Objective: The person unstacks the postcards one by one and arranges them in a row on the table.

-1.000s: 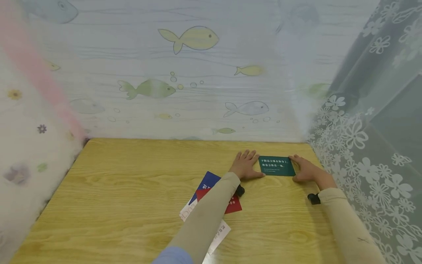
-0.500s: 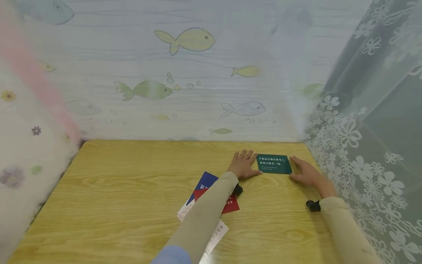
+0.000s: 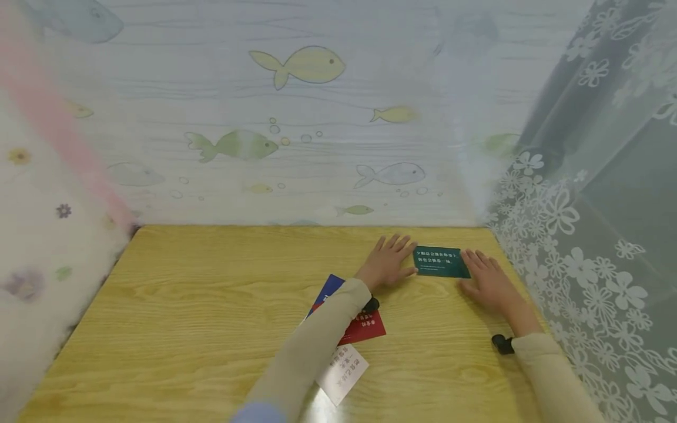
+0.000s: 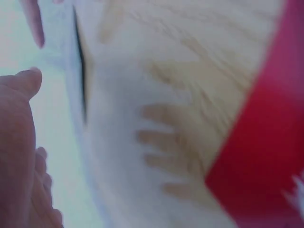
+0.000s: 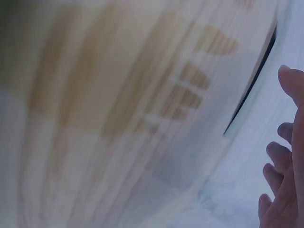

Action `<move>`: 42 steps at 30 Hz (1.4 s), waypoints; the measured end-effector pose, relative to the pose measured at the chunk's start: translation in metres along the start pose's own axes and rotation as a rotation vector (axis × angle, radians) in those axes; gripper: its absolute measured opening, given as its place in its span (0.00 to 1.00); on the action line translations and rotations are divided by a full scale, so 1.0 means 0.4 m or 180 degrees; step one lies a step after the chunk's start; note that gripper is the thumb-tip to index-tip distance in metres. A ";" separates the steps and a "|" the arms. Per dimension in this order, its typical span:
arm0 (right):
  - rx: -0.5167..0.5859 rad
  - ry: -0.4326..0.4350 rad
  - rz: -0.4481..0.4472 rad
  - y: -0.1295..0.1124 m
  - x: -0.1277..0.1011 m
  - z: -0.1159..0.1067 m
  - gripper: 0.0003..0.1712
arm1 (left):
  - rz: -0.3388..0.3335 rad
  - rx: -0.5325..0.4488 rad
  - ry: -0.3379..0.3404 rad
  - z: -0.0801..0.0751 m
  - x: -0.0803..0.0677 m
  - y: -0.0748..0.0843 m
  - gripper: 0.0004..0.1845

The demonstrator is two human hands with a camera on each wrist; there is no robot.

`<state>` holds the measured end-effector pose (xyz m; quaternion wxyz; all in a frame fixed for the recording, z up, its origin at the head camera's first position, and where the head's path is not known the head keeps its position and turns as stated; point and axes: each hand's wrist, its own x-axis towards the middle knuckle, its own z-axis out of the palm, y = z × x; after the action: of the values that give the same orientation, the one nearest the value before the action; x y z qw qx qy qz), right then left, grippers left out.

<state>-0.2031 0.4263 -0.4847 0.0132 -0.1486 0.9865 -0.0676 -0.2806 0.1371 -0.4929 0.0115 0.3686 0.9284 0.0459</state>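
Both hands lie flat with fingers spread on the wooden table, right of centre in the head view: the left hand touches the left edge of a dark green card with white lettering, and the right hand rests just beside its right edge. Lower, near the frame's middle, a blue card, a red card and a white card lie partly under the left sleeve.

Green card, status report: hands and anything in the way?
Left hand flat at green card's left edge. Right hand flat at its right edge. Card lies flat on table. Red card and white card lie nearer, apart.
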 end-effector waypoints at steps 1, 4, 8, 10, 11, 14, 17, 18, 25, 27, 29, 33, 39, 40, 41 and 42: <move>0.0021 -0.0008 0.0009 -0.011 -0.002 -0.001 0.47 | 0.0023 0.0033 0.0030 -0.007 -0.011 -0.002 0.39; 0.0030 0.0032 -0.0014 -0.050 -0.006 -0.003 0.47 | 0.0083 0.0164 0.0130 -0.025 -0.054 -0.010 0.38; 0.0035 0.0140 -0.0075 -0.108 -0.011 -0.003 0.48 | 0.0150 0.0165 0.0244 -0.040 -0.122 -0.026 0.38; 0.0077 0.0133 -0.0075 -0.136 -0.013 0.000 0.48 | 0.0172 0.0093 0.0274 -0.043 -0.160 -0.037 0.38; 0.0097 0.0139 -0.0088 -0.151 -0.015 0.002 0.48 | 0.0179 0.0050 0.0263 -0.046 -0.180 -0.043 0.38; 0.0184 0.0109 -0.0132 -0.194 -0.020 0.011 0.49 | 0.0169 -0.0055 0.0243 -0.046 -0.239 -0.059 0.38; 0.0226 0.0115 -0.0235 -0.239 -0.023 0.020 0.49 | 0.0143 -0.0130 0.0225 -0.040 -0.296 -0.076 0.38; 0.0249 0.0125 -0.0272 -0.254 -0.023 0.024 0.49 | 0.0128 -0.0158 0.0224 -0.038 -0.314 -0.081 0.39; 0.0295 0.0183 -0.0539 -0.357 -0.016 0.056 0.51 | -0.0013 -0.0455 0.0225 -0.034 -0.419 -0.108 0.39; 0.0331 0.0150 -0.0594 -0.385 -0.013 0.061 0.53 | -0.0038 -0.0523 0.0231 -0.033 -0.445 -0.112 0.39; 0.0428 0.0060 -0.0616 -0.408 -0.013 0.062 0.55 | -0.0083 -0.0609 0.0194 -0.031 -0.470 -0.116 0.40; 0.0712 -0.0194 -0.0639 -0.441 -0.011 0.061 0.60 | -0.0197 -0.0715 0.0151 -0.023 -0.513 -0.125 0.42; 0.0962 -0.0415 -0.0765 -0.459 0.003 0.068 0.66 | -0.0365 -0.0687 -0.0017 -0.013 -0.564 -0.138 0.48; 0.0978 -0.0436 -0.0781 -0.461 0.006 0.068 0.67 | -0.0368 -0.0697 -0.0031 -0.013 -0.572 -0.139 0.49; 0.0989 -0.0458 -0.0788 -0.462 0.010 0.069 0.67 | -0.0375 -0.0711 -0.0049 -0.014 -0.580 -0.141 0.50; 0.0982 -0.0477 -0.0797 -0.462 0.013 0.069 0.68 | -0.0378 -0.0728 -0.0061 -0.014 -0.587 -0.142 0.51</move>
<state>-0.1528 0.2461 -0.4868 0.1006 -0.2708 0.9346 -0.2077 -0.1489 -0.0655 -0.4956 0.0651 0.3097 0.9371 0.1472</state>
